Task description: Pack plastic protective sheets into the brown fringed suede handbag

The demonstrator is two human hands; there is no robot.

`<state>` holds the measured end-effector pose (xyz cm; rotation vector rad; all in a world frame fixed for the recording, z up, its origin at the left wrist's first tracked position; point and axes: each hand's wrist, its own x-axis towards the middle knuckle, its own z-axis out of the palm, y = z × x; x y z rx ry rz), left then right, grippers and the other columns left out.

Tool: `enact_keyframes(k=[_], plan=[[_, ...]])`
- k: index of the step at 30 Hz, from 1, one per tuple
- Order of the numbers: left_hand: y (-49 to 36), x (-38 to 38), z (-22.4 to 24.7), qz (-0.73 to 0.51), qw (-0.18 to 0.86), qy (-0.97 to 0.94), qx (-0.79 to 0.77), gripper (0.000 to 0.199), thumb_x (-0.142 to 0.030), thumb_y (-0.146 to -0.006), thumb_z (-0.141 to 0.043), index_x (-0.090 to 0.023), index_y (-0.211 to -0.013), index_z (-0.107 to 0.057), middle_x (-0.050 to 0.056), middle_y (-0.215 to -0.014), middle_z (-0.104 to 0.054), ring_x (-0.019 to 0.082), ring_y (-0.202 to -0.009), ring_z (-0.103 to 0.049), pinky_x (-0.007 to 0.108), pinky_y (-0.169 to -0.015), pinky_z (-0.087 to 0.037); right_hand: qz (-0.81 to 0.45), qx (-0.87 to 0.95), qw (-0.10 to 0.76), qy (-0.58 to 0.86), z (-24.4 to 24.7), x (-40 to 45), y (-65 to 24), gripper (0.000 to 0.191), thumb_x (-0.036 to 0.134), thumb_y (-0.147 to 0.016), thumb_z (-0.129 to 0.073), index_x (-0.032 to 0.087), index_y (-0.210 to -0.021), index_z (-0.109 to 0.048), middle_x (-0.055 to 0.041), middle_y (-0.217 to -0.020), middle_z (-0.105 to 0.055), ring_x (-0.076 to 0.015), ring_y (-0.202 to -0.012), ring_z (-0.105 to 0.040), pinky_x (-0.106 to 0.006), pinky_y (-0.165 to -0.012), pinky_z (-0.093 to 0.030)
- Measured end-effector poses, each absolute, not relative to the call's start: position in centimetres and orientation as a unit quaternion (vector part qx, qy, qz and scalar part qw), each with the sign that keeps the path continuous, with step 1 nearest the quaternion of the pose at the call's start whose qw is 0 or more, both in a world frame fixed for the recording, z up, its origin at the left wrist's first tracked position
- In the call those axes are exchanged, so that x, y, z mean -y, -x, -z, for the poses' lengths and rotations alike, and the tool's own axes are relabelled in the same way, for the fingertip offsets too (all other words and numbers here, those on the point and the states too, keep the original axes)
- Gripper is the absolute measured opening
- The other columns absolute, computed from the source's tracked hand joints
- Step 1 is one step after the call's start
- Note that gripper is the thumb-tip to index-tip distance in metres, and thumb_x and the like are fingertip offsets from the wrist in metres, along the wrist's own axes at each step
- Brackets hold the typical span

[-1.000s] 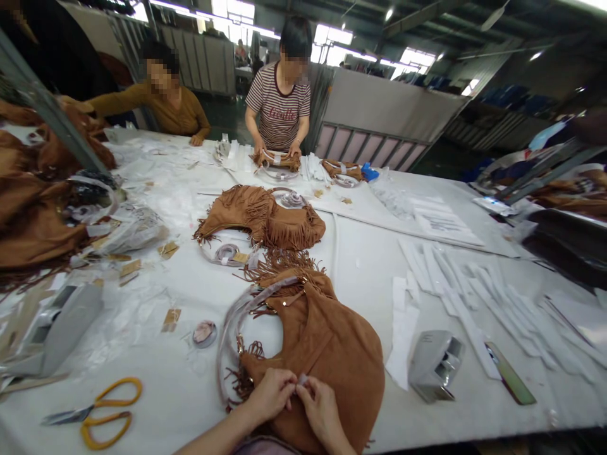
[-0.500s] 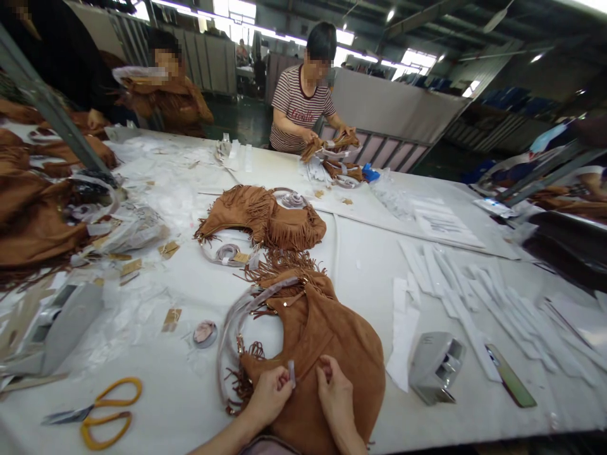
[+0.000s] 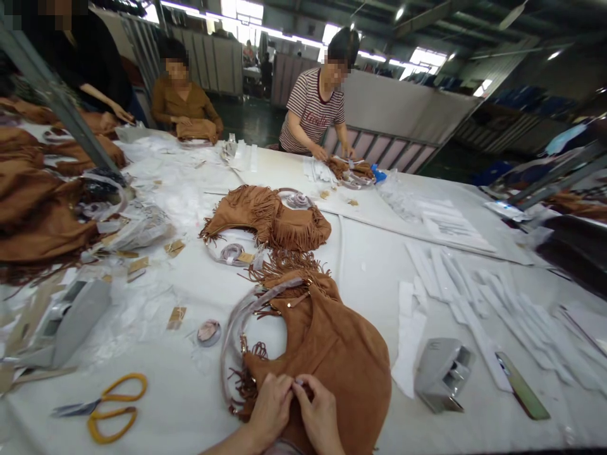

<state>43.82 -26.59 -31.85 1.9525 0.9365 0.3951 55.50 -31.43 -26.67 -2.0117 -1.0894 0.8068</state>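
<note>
A brown suede bag with fringe lies on the table right before me, its wrapped strap curving out on the left. Over its lower part, my left hand and my right hand meet with fingertips pinched together. Between them a small greyish strip shows, apparently a piece of tape, mostly hidden by the fingers. Just beyond lie more fringed brown bags, with a rolled-up wrapped strap beside them.
Yellow-handled scissors and a grey tape dispenser are at left. Another dispenser, a green phone-like object and white strips lie at right. Across the table, a person in a striped shirt handles a brown bag.
My hands have come together; the strip held upright in my left hand is now between both hands' fingertips. Across the table, the striped-shirt person's bag is lower, and a seated person has lowered another.
</note>
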Motion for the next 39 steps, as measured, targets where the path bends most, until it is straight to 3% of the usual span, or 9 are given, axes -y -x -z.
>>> enact_keyframes(k=[5, 8, 11, 16, 21, 25, 30, 35, 39], plan=[[-44.1, 26.3, 31.9, -0.144, 0.565, -0.708, -0.398, 0.028, -0.03, -0.088, -0.037, -0.019, -0.083, -0.061, 0.004, -0.077, -0.064, 0.019, -0.075, -0.057, 0.03, -0.071, -0.039, -0.304, 0.433, 0.355, 0.771, 27.1, 32.1, -55.6, 0.022, 0.037, -0.084, -0.05, 0.022, -0.082, -0.066, -0.0023, -0.083, -0.069, -0.0193, -0.079, -0.063, -0.026, -0.074, -0.046], [-44.1, 25.4, 31.3, -0.125, 0.634, -0.647, -0.405, 0.029, -0.037, -0.087, -0.042, -0.017, -0.099, -0.06, 0.0, -0.066, -0.059, 0.015, -0.058, -0.054, 0.025, -0.06, -0.038, -0.31, 0.457, 0.35, 0.757, 27.0, 32.1, -55.9, 0.023, 0.035, -0.086, -0.048, 0.023, -0.081, -0.066, -0.0018, -0.081, -0.068, -0.018, -0.077, -0.063, -0.025, -0.072, -0.046], [-43.8, 24.2, 30.6, -0.157, 0.64, -0.672, -0.338, 0.037, -0.039, -0.082, -0.053, -0.019, -0.112, -0.057, 0.002, -0.081, -0.06, 0.014, -0.073, -0.053, 0.024, -0.068, -0.039, -0.318, 0.491, 0.344, 0.735, 26.9, 32.0, -56.2, 0.022, 0.034, -0.086, -0.047, 0.023, -0.081, -0.067, -0.0018, -0.081, -0.068, -0.0172, -0.077, -0.062, -0.025, -0.072, -0.046], [-43.8, 23.3, 30.2, -0.142, 0.657, -0.669, -0.318, 0.031, -0.044, -0.08, -0.055, -0.016, -0.08, -0.069, 0.003, -0.076, -0.061, 0.014, -0.071, -0.052, 0.024, -0.066, -0.037, -0.293, 0.508, 0.35, 0.73, 27.0, 32.0, -56.2, 0.022, 0.035, -0.086, -0.049, 0.024, -0.087, -0.068, -0.0029, -0.086, -0.069, -0.0176, -0.082, -0.063, -0.026, -0.077, -0.047], [-44.7, 24.4, 30.6, -0.162, 0.615, -0.654, -0.41, 0.03, -0.037, -0.083, -0.05, -0.017, -0.074, -0.07, 0.003, -0.07, -0.067, 0.017, -0.066, -0.056, 0.026, -0.064, -0.038, -0.24, 0.427, 0.359, 0.794, 27.7, 31.5, -55.7, 0.028, 0.043, -0.084, -0.049, 0.022, -0.085, -0.069, -0.0041, -0.085, -0.071, -0.0195, -0.08, -0.065, -0.026, -0.074, -0.048], [-44.7, 25.5, 31.1, -0.158, 0.478, -0.77, -0.391, 0.028, -0.027, -0.087, -0.043, -0.019, -0.075, -0.067, 0.007, -0.074, -0.067, 0.02, -0.072, -0.059, 0.032, -0.072, -0.04, -0.222, 0.362, 0.332, 0.842, 28.7, 31.0, -55.5, 0.035, 0.048, -0.082, -0.048, 0.02, -0.083, -0.069, -0.0059, -0.079, -0.072, -0.0215, -0.072, -0.066, -0.027, -0.067, -0.049], [-43.7, 25.2, 30.4, -0.167, 0.34, -0.885, -0.271, 0.027, -0.025, -0.09, -0.038, -0.02, -0.08, -0.063, 0.007, -0.075, -0.062, 0.021, -0.076, -0.054, 0.037, -0.074, -0.039, -0.173, 0.462, 0.271, 0.827, 27.0, 28.3, -58.5, 0.046, 0.045, -0.091, -0.031, 0.016, -0.093, -0.066, -0.0103, -0.087, -0.071, -0.0207, -0.074, -0.066, -0.028, -0.069, -0.049], [-45.1, 18.7, 29.0, -0.261, 0.351, -0.786, -0.437, 0.022, -0.029, -0.09, -0.04, -0.021, -0.102, -0.057, 0.007, -0.095, -0.058, 0.021, -0.093, -0.051, 0.037, -0.084, -0.04, 0.092, 0.516, 0.074, 0.849, 23.4, 23.4, -65.5, 0.044, 0.042, -0.089, -0.04, 0.013, -0.118, -0.054, -0.0207, -0.119, -0.056, -0.0332, -0.108, -0.052, -0.047, -0.089, -0.038], [-49.0, 12.6, 29.2, -0.247, 0.337, -0.767, -0.488, 0.034, -0.035, -0.089, -0.042, -0.017, -0.117, -0.05, 0.009, -0.106, -0.053, 0.023, -0.102, -0.05, 0.038, -0.089, -0.04, 0.054, 0.513, -0.099, 0.851, 22.6, 21.7, -69.3, 0.045, 0.047, -0.088, -0.041, 0.012, -0.113, -0.055, -0.0186, -0.091, -0.064, -0.0323, -0.085, -0.061, -0.043, -0.071, -0.042]])
